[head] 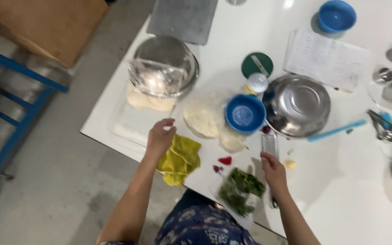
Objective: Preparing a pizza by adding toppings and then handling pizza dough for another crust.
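1. While the left hand (pixel 160 137) hovers half-curled and empty, the yellow cloth (pixel 181 159) lies just beside it, toward the table edge.
2. Right hand (pixel 273 169) grips the grater (pixel 270 146) handle, its length pointing away from the person.

Near edge of the white table (pixel 341 213): hemmed by yellow cloth (pixel 180 159) and bag of greens (pixel 241 188) | middle: blocked by dough (pixel 203 119), blue bowl (pixel 245 113), steel bowl (pixel 298 105) (closely packed) | near right corner: open surface is offered.
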